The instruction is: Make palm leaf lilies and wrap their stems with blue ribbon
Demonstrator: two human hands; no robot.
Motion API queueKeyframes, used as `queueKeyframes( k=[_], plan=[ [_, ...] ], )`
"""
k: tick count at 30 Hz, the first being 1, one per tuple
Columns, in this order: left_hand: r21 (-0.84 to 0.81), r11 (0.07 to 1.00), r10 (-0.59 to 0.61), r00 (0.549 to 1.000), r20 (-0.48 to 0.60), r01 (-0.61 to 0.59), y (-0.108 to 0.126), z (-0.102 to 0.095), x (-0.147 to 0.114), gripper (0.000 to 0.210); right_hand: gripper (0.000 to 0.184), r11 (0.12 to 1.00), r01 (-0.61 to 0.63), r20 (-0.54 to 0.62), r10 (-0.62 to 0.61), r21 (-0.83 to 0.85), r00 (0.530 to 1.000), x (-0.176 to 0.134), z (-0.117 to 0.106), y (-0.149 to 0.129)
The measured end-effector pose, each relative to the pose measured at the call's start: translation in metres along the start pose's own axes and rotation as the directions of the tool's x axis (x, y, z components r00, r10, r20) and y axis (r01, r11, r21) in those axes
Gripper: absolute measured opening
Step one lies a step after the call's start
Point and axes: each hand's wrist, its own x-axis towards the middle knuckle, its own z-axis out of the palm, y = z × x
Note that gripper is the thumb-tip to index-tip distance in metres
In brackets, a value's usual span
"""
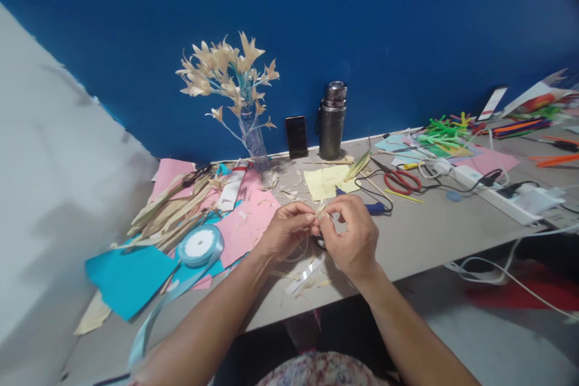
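My left hand [289, 226] and my right hand [350, 232] meet over the front of the table, fingers pinched together. Between the fingertips of both is a small piece of pale dried husk [320, 210], mostly covered by the fingers. Beneath them lie a clear strip [306, 274] and husk scraps. A dark round object under the right hand is mostly hidden. Just beyond, yellow paper [328, 181] carries a greenish husk leaf [359, 166]. Red-handled scissors [401, 181] and a blue-handled tool [375, 208] rest to the right.
At the back stand a vase [256, 142] of husk flowers [226, 66], a phone [297, 137] and a metal flask [332, 123]. Left are dried husks [169, 208], a blue ribbon roll [199, 245] and teal paper [131, 277]. A power strip [493, 196] with cables lies right.
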Motion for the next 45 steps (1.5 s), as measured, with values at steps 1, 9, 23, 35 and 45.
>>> queueKeyframes(
  k=[1, 9, 23, 35, 45],
  plan=[
    [0.003, 1.000, -0.001, 1.000, 0.003, 0.001, 0.000, 0.000, 0.000, 0.024, 0.014, 1.000, -0.008, -0.006, 0.008, 0.001, 1.000, 0.000, 0.000, 0.000],
    [0.039, 0.999, 0.001, 1.000, 0.022, -0.001, -0.004, -0.003, 0.001, 0.024, 0.014, 0.999, -0.051, -0.033, 0.051, -0.010, 0.998, 0.000, 0.000, 0.001],
    [-0.005, 1.000, -0.016, 1.000, 0.020, 0.016, -0.004, -0.005, 0.003, 0.028, 0.014, 0.998, -0.038, -0.009, 0.038, -0.059, 0.999, -0.002, -0.001, 0.001],
    [-0.156, 0.986, -0.060, 0.998, 0.010, 0.060, -0.006, -0.005, 0.002, 0.021, 0.023, 0.984, 0.072, 0.079, -0.086, 0.160, 0.993, 0.001, -0.010, -0.001],
    [-0.217, 0.970, -0.085, 0.990, 0.110, 0.107, -0.007, -0.009, -0.003, 0.020, 0.028, 0.867, -0.298, 0.286, 0.191, 0.399, 0.939, 0.000, -0.022, 0.000]
  ],
)
